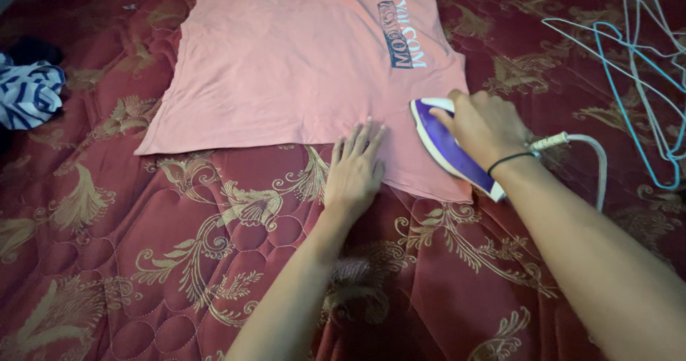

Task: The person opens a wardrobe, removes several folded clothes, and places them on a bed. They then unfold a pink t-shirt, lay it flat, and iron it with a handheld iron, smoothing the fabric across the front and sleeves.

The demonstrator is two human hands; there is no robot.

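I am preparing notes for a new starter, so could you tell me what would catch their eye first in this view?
First, the pink T-shirt spread flat on the dark red quilted bedcover, top centre. At its lower right edge the right hand grips a purple and white iron, while the left hand presses flat on the hem beside it. Pale blue wire hangers lie at the far right.

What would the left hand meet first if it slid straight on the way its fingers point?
The left hand lies flat with fingertips on the hem of the pink T-shirt, pointing up and slightly right. Going on, it would only cross more shirt; the purple iron sits off to its right.
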